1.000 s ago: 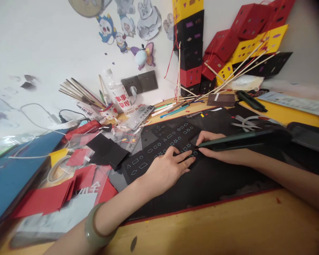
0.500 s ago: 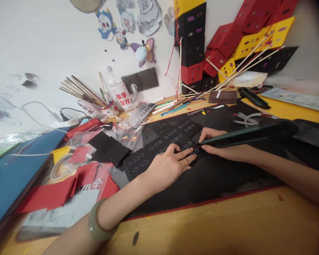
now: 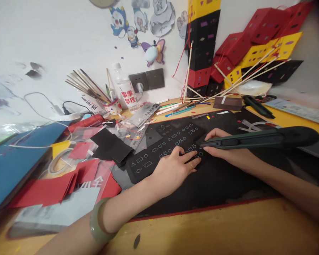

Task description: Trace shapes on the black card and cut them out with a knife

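Note:
My left hand [image 3: 175, 168] lies spread over a black card strip [image 3: 146, 152], its fingertips pressing on the strip's right part. Small shapes are outlined on the card in a pale line: stars, circles, rectangles, triangles and ovals. My right hand [image 3: 228, 150] grips a dark green utility knife [image 3: 260, 138] near its front end. The knife's tip points left at the card, close to my left fingertips. Whether the blade touches the card cannot be made out. Under the card is a black cutting mat [image 3: 215, 187] with a red edge.
Left of the mat lie black card pieces [image 3: 113, 145], red paper [image 3: 46, 187] and a tape roll [image 3: 60, 161]. Behind stand a plastic bottle [image 3: 126, 90] and a brush cup [image 3: 113, 106]. Thin sticks [image 3: 244, 79] lean by stacked boxes [image 3: 202, 42]. Another dark green knife [image 3: 258, 106] lies at right.
The view has shifted, so the scene sits further right and lower. The knife's rear end has swung nearer to me. My left hand stays on the same part of the card.

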Action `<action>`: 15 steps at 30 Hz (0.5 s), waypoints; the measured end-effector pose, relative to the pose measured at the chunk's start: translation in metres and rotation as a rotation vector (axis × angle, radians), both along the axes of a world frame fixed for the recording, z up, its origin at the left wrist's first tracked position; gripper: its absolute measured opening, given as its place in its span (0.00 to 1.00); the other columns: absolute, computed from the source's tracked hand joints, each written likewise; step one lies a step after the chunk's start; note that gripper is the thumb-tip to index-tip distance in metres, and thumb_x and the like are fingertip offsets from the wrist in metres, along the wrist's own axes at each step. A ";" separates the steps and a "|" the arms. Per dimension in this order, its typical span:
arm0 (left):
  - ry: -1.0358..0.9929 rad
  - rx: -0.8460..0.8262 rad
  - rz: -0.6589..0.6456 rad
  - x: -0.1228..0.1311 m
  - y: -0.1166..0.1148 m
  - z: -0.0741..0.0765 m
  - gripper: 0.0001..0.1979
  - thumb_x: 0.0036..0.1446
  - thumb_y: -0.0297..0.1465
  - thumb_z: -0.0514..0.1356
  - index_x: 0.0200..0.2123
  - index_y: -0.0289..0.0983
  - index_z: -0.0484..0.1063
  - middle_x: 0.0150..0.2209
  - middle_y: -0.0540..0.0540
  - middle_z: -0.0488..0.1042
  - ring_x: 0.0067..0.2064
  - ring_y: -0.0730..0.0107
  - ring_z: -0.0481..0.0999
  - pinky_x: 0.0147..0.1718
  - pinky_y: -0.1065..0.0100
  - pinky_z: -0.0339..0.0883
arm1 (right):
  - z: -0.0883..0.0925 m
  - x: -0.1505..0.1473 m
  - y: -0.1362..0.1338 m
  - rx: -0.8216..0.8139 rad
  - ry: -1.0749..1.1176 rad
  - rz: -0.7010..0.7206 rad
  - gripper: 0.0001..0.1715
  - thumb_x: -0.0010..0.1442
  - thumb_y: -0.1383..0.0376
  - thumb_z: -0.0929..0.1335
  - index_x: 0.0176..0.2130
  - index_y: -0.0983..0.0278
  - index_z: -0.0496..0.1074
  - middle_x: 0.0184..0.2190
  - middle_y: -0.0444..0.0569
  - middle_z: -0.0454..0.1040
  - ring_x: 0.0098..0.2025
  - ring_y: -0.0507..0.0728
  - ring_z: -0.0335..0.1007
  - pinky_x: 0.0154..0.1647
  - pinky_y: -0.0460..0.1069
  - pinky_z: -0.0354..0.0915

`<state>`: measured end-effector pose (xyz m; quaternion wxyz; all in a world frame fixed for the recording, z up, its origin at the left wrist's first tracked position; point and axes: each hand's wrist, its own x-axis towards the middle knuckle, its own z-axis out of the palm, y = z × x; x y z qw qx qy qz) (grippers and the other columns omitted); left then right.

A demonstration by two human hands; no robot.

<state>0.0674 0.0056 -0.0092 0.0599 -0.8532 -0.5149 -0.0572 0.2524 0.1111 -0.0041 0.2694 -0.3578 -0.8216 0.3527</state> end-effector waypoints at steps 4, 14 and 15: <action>0.005 0.025 0.025 0.003 0.001 0.000 0.17 0.64 0.37 0.47 0.54 0.44 0.62 0.58 0.52 0.62 0.47 0.62 0.61 0.30 0.71 0.69 | -0.005 0.000 0.002 0.009 -0.042 0.000 0.06 0.53 0.63 0.66 0.32 0.59 0.62 0.27 0.41 0.67 0.28 0.53 0.64 0.26 0.47 0.59; 0.022 0.021 0.028 0.004 0.001 0.000 0.17 0.64 0.37 0.46 0.55 0.44 0.61 0.58 0.51 0.61 0.47 0.62 0.61 0.27 0.70 0.69 | -0.013 0.001 0.003 0.107 -0.126 0.001 0.06 0.52 0.63 0.66 0.32 0.59 0.62 0.26 0.41 0.69 0.27 0.53 0.65 0.25 0.47 0.59; 0.022 0.018 0.031 0.004 0.001 0.000 0.17 0.64 0.37 0.46 0.55 0.44 0.61 0.58 0.51 0.60 0.47 0.62 0.61 0.28 0.70 0.69 | -0.013 0.002 0.003 0.101 -0.126 0.004 0.06 0.52 0.63 0.66 0.32 0.59 0.62 0.26 0.41 0.69 0.27 0.53 0.65 0.24 0.46 0.59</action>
